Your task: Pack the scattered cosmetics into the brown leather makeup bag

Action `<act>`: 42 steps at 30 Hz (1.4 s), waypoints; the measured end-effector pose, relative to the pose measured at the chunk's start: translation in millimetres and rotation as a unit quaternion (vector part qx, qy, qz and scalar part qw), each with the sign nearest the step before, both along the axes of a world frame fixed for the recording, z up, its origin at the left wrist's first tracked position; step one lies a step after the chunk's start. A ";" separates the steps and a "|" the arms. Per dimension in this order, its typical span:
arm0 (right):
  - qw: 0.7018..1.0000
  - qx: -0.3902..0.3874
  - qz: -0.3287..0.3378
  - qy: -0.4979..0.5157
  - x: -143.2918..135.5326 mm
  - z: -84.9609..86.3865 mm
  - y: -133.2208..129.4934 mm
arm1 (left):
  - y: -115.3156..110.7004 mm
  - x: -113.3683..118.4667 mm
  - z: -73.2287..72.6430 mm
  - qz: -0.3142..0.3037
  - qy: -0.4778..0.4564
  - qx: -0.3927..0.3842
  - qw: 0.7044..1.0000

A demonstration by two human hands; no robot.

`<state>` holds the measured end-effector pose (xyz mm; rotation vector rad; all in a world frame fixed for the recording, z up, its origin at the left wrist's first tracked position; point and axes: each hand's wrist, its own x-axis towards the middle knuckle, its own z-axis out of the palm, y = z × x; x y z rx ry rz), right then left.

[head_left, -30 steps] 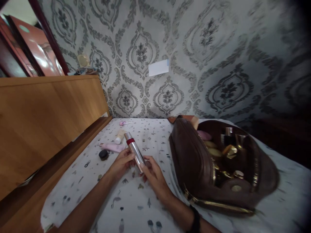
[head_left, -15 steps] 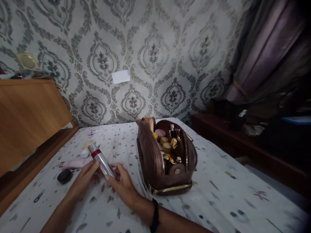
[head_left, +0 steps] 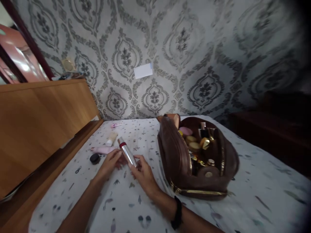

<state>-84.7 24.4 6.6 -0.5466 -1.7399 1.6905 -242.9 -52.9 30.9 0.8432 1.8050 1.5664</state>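
A silver bottle with a red band [head_left: 127, 154] is tilted in my right hand [head_left: 145, 176], whose thumb and fingers close around its lower end. Just left of the bottle is my left hand [head_left: 110, 163], fingers apart, its thumb tip close to the bottle's side; whether it touches I cannot tell. Beyond that hand lie a pink tube [head_left: 103, 150] and a cream tube with a white cap [head_left: 111, 139]. A round black compact [head_left: 94, 158] rests to its left. The brown makeup bag [head_left: 173, 152] stands unzipped on the right, with several cosmetics inside.
Everything lies on a white patterned bedsheet [head_left: 136, 210]. A small pink item [head_left: 116, 125] is near the patterned wall [head_left: 155, 42]. A wooden board [head_left: 48, 116] borders the left side, and dark furniture [head_left: 267, 139] stands at the right.
My view has turned left, so the bag and hands appear farther right. My left hand's thumb, earlier against the bottle, now seems slightly off it. The bottle stays in my right hand.
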 end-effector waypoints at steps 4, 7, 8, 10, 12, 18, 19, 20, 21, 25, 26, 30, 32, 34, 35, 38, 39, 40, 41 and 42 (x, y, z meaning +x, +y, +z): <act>0.990 0.127 -0.048 -0.030 3.3 2.6 -2.3 | 2.0 -3.7 -4.5 -0.039 0.028 -0.003 0.999; 0.977 0.192 -0.071 -0.051 3.2 0.3 -3.1 | 2.0 -7.3 -7.9 -0.054 0.071 -0.018 0.996; 0.973 0.208 -0.078 -0.060 2.7 -0.8 -3.3 | 1.9 -8.0 -9.2 -0.056 0.085 -0.025 0.994; 0.965 0.229 -0.089 -0.087 1.3 -2.4 -3.6 | 2.0 -8.9 -11.5 -0.053 0.107 -0.041 0.992; 0.960 0.239 -0.084 -0.120 0.2 -2.4 -3.9 | 1.9 -9.8 -11.7 -0.044 0.120 -0.063 0.990; 0.947 0.263 -0.058 -0.178 1.8 2.2 -4.9 | -12.6 -24.2 14.0 0.057 0.239 -0.123 0.961; 0.944 0.267 -0.056 -0.187 2.3 3.0 -5.6 | -18.7 -28.8 20.8 0.092 0.268 -0.133 0.950; 0.940 0.273 -0.052 -0.197 2.8 3.9 -6.4 | -25.7 -33.6 27.2 0.128 0.295 -0.144 0.936; 0.936 0.280 -0.047 -0.208 3.3 4.9 -7.4 | -33.2 -38.3 32.8 0.162 0.318 -0.153 0.922; 0.915 0.320 -0.014 -0.246 5.3 11.5 -12.7 | -60.5 -49.6 42.9 0.241 0.417 -0.256 0.838; 0.910 0.328 -0.006 -0.254 6.0 13.7 -14.2 | -65.3 -49.9 43.0 0.243 0.441 -0.292 0.813; 0.894 0.344 0.006 -0.286 10.4 22.1 -20.5 | -74.8 -46.2 42.5 0.191 0.479 -0.359 0.778; 0.893 0.351 0.010 -0.281 12.0 23.6 -23.1 | -75.6 -46.7 42.1 0.173 0.461 -0.392 0.777; 0.894 0.350 0.010 -0.280 12.4 22.2 -24.4 | -74.9 -51.7 39.4 0.165 0.450 -0.413 0.774; 0.894 0.351 0.003 -0.278 12.3 20.6 -24.6 | -74.1 -55.6 37.0 0.157 0.452 -0.408 0.778; 0.897 0.358 -0.019 -0.258 12.2 13.7 -24.4 | -70.6 -67.7 27.1 0.155 0.463 -0.370 0.790; 0.899 0.360 -0.024 -0.250 12.5 11.4 -24.5 | -69.0 -70.7 24.0 0.155 0.470 -0.351 0.795; 0.900 0.361 -0.027 -0.241 12.9 9.2 -24.5 | -67.0 -72.8 21.4 0.149 0.475 -0.328 0.803; 0.902 0.363 -0.028 -0.233 13.4 7.2 -24.6 | -64.7 -74.0 19.6 0.140 0.474 -0.305 0.814; 0.903 0.364 -0.028 -0.225 13.9 5.5 -24.7 | -61.9 -74.1 18.6 0.132 0.467 -0.284 0.827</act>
